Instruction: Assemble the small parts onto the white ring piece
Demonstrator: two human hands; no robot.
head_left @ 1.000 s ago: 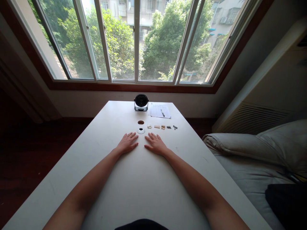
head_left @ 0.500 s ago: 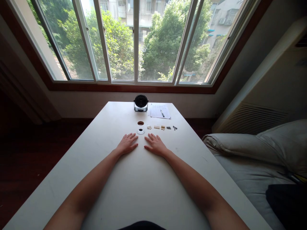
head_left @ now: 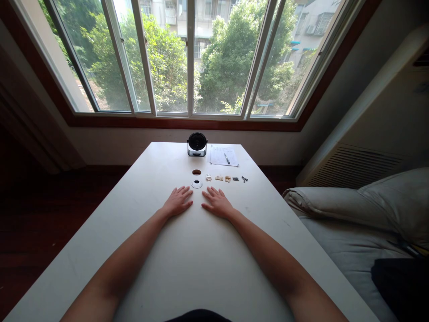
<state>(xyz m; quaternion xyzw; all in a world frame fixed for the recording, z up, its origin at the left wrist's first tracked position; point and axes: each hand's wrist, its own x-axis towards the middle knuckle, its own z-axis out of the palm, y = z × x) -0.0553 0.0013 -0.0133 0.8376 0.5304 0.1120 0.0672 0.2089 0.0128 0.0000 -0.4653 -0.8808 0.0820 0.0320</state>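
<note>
White tabletop (head_left: 140, 201): left grip (head_left: 177, 201) and right grip (head_left: 217, 202) open, flat, empty; just beyond them, white ring (head_left: 196, 180) and small parts (head_left: 219, 178), apparently light, best pinched by their edges.

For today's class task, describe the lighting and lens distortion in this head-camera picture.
Head view: daylight through the window washes out the buildings, while the floor sinks into shadow; wide-angle distortion tapers the white table and stretches the arms, leaving the left hand and right hand small.
</note>
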